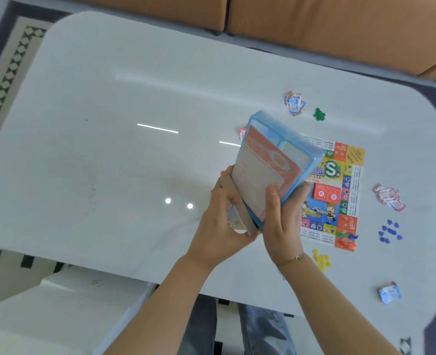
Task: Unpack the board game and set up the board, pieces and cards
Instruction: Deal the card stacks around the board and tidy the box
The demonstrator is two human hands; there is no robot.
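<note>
Both hands are raised over the white worktop (pixel 109 98), gripping the game's packaging between them. Left hand (pixel 222 221) curls round the cardboard box (pixel 237 216) at its near end, thumb on top. Right hand (pixel 280 221) grips the blue plastic tray (pixel 283 139), thumb pressed on the orange sheet (pixel 263 172) lying in it. Behind them, to the right, the game board (pixel 339 190) lies unfolded with a red card deck (pixel 325 193) on it. Blue pieces (pixel 389 234), yellow pieces (pixel 321 260), a green piece (pixel 319 114) and card piles (pixel 295 103) lie around it.
</note>
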